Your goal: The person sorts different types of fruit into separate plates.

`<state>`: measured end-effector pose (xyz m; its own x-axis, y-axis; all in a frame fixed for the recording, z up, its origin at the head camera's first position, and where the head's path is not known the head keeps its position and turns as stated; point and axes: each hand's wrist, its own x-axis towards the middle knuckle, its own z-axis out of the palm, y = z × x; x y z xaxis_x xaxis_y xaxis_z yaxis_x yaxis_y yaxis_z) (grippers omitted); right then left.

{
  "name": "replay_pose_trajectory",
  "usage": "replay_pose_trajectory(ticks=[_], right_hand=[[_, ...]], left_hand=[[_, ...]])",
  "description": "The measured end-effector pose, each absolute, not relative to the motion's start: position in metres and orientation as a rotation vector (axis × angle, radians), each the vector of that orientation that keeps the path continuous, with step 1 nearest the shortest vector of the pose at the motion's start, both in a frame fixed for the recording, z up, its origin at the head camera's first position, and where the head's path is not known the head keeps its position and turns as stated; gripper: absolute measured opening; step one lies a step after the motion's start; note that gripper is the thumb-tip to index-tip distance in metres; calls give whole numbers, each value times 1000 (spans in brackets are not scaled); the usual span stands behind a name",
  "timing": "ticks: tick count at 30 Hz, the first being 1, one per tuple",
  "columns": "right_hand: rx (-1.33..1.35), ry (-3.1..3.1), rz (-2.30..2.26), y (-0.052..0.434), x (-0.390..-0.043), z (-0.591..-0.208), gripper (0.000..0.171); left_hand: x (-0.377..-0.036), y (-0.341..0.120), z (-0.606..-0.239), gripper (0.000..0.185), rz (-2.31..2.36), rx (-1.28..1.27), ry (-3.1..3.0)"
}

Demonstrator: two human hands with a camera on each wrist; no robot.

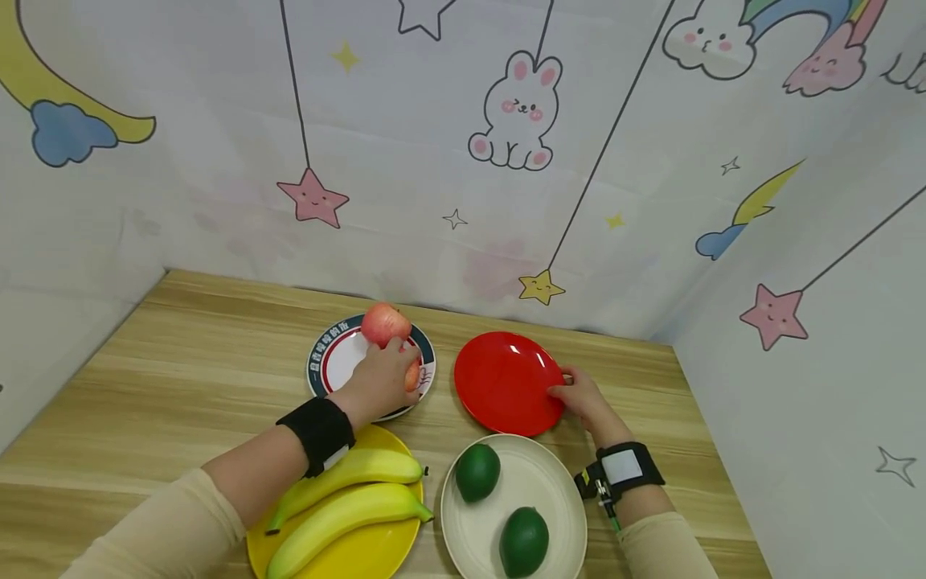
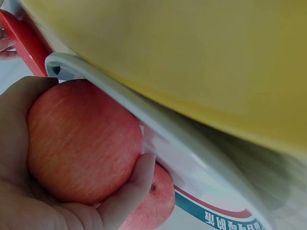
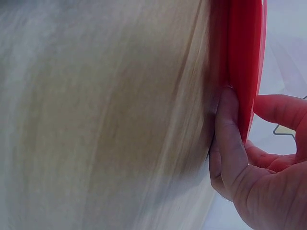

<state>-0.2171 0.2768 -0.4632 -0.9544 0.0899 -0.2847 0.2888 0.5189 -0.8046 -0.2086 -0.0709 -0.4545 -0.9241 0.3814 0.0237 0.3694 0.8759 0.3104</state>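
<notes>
Left hand (image 1: 378, 384) grips apple (image 2: 81, 143) over white plate (image 1: 334, 359); right hand (image 1: 582, 400) pinches red plate (image 1: 506, 382) rim.

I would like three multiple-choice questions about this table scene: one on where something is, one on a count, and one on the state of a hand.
1. Where do the two bananas lie?
A. on the red plate
B. on the yellow plate
C. on the bare table

2. How many green fruits lie on the cream plate?
A. one
B. two
C. three

3. What does the left hand do?
A. grips an apple
B. lies flat on the table
C. holds a banana

Answers:
1 B: both bananas rest on the yellow plate.
2 B: two green fruits lie there.
3 A: its fingers curl round the apple over the white plate, beside a second apple.
</notes>
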Motion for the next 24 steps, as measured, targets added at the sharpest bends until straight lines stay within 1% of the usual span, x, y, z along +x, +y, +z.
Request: replay_pose_trajectory(ticks=[24], right_hand=[[355,2556,-1412,277,-218,-465,55]], left_hand=[[-211,-65,-453,66,506,520,2993]])
